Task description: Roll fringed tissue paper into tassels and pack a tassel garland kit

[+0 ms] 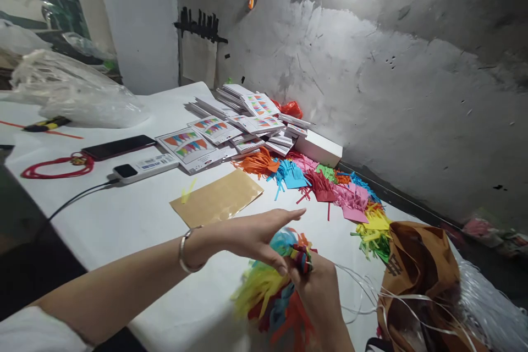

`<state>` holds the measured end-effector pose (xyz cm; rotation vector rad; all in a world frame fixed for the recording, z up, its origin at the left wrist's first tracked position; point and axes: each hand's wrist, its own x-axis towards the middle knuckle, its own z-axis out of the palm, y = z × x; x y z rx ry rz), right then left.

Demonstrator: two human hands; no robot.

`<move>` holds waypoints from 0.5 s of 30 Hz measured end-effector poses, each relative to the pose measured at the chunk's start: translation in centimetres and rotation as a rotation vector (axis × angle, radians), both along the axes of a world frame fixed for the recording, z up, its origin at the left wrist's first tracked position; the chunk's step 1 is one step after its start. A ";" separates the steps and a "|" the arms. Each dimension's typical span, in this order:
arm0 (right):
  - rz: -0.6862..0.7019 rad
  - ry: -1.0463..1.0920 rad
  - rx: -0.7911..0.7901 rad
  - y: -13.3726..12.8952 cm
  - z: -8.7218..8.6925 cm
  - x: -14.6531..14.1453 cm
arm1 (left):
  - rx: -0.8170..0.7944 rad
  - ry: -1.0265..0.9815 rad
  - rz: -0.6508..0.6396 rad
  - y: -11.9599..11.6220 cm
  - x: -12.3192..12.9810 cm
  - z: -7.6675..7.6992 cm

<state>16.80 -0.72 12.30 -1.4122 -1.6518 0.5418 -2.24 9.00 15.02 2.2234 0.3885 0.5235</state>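
My right hand [319,286] is closed around a bunch of multicoloured paper tassels [264,289]; their folded tops poke out above its fist, and yellow, red, blue and orange fringes hang below. My left hand [251,236], with a bangle at the wrist, is held over the bunch, fingers stretched out and thumb apart. The left thumb lies close to my right thumb; whether they touch I cannot tell. White string [363,280] runs from near my right hand towards a brown bag [421,264].
Fringed paper pieces [324,187] in several colours line the wall side of the table. Behind them lie printed cards [187,146] and a white box [319,146]. A brown sheet [218,195], phone [119,147], cabled white device [146,168] and clear plastic bag [78,91] are leftward.
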 end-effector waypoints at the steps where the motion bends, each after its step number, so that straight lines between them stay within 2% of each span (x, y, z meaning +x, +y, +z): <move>1: 0.038 0.000 -0.008 -0.3 0.3 -0.2 | -0.116 -0.087 -0.060 -0.1 0.5 -0.4; 3: 0.100 0.103 -0.038 -0.8 0.8 -0.5 | -0.389 -0.251 -0.180 -0.7 1.9 -1.9; 5: 0.027 0.225 -0.029 -1.0 1.0 -0.9 | -0.568 -0.380 -0.175 -1.7 3.3 -4.0; 7: -0.090 0.238 0.017 -0.9 0.8 -1.0 | -0.642 -0.491 -0.077 -2.7 4.3 -5.9; 9: -0.182 0.157 0.076 -0.5 0.4 -1.0 | -0.718 -0.597 -0.022 -3.6 5.1 -7.3; 13: -0.249 0.115 0.134 0.3 -0.4 -1.4 | -0.877 -0.787 -0.080 -5.5 6.6 -8.8; 15: -0.235 0.127 0.139 0.5 -0.6 -1.8 | -0.959 -0.793 -0.057 -6.3 7.1 -9.4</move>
